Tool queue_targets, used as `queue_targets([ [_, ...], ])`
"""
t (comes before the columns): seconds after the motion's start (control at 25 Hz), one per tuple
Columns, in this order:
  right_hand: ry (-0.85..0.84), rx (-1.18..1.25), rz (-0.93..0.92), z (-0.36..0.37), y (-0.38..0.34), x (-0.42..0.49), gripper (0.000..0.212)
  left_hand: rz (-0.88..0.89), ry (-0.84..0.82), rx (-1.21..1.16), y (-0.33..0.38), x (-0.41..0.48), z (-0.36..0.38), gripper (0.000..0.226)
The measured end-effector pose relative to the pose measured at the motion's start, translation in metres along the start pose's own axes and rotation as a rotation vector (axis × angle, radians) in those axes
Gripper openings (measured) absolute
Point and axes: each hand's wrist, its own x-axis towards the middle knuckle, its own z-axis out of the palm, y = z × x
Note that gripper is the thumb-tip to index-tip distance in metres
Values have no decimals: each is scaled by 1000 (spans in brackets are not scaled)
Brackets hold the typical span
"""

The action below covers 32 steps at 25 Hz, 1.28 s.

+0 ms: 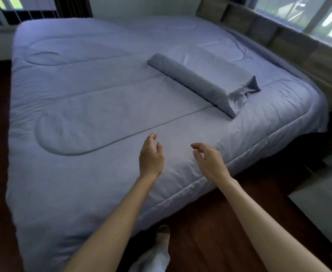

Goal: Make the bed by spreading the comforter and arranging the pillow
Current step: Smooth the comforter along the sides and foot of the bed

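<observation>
A pale blue quilted comforter (pixel 86 107) lies spread flat over the whole bed, its edge hanging down on the near side. A long grey-blue bolster pillow (pixel 196 81) lies diagonally on it toward the right, with a crumpled cover end at its near tip. My left hand (pixel 151 156) and my right hand (pixel 210 161) hover side by side above the comforter's near edge, short of the pillow. Both hands hold nothing, and their fingers are loosely apart.
A wooden headboard ledge (pixel 290 38) runs along the bed's right side under a window (pixel 318 14). Dark wood floor (pixel 216 228) lies in front of the bed, with my leg and foot (pixel 161 244) on it. A pale box-like object (pixel 326 205) stands at the right.
</observation>
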Motion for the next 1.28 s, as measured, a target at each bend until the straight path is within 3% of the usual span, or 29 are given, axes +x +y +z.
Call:
queue_targets([
  [0.2,-88,35,51,38,47,114,30,-73,-103,113,-37,93,93,50],
  [0.32,-108,55,70,53,64,160,29,-130,-189,210,-72,130,116,53],
  [0.4,-142,67,73,65,73,177,29,-77,-191,375,-100,141,116,51],
  [0.56,-245,87,45,98,72,208,29,22,-40,653,-140,142,95,48],
  [0.72,-375,76,-113,136,44,238,32,-85,137,757,-170,122,44,44],
  [0.84,-502,25,-338,175,19,252,43,-285,209,904,-203,80,-10,49],
  [0.96,-753,-243,-588,194,26,241,58,-846,425,943,-226,21,-64,54],
  [1.04,-702,-379,-668,180,68,239,59,-1200,582,868,-213,-7,-72,61],
  [1.08,-627,-393,-637,165,98,240,60,-1220,648,856,-199,-7,-55,62],
  [1.16,-487,-411,-537,126,161,242,60,-1017,724,865,-163,13,17,56],
  [1.28,-396,-482,-386,54,260,245,59,-579,601,736,-88,63,177,49],
])
